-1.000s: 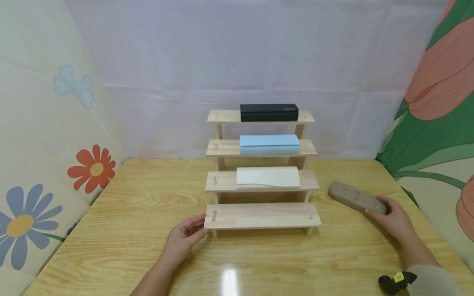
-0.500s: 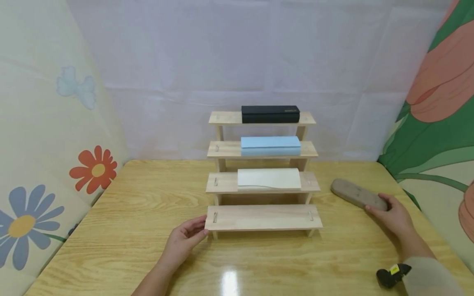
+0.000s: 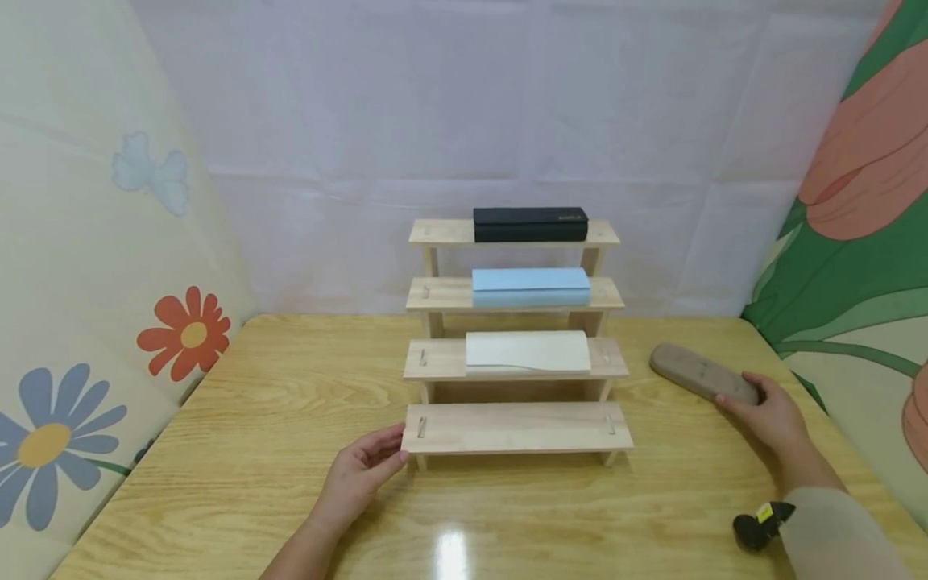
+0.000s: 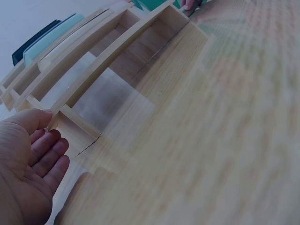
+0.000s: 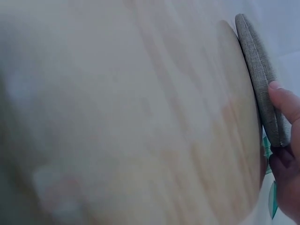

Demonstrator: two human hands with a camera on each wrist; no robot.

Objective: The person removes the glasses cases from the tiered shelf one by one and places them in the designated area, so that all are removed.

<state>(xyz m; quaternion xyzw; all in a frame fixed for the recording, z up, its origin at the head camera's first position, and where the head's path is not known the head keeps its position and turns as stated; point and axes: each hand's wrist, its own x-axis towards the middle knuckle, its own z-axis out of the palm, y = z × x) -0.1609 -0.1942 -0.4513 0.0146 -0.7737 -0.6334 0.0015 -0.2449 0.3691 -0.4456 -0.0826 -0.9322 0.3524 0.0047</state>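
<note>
A four-tier wooden display stand [image 3: 516, 427] sits mid-table. My left hand [image 3: 357, 477] is at the left end of its lowest board, thumb at the front corner and fingers behind; in the left wrist view the thumb [image 4: 40, 118] meets the board's end. My right hand [image 3: 772, 415] grips the near end of a long grey-brown fabric glasses case [image 3: 699, 374], right of the stand. The right wrist view shows the thumb on the case's seam. Glasses cases lie on the upper tiers: black [image 3: 531, 225] on top, light blue [image 3: 531, 287] below it, then white [image 3: 528, 353]. The lowest board is bare.
The wood-grain table [image 3: 290, 387] runs back to a pale cloth backdrop [image 3: 348, 145]. Flower-printed cloths hang at the left [image 3: 72, 266] and right [image 3: 855, 185]. A small black device [image 3: 757, 528] is at my right sleeve.
My right hand and the grey-brown case have shifted slightly toward the back of the table. My left hand stays at the stand's end. The head view has tilted a little.
</note>
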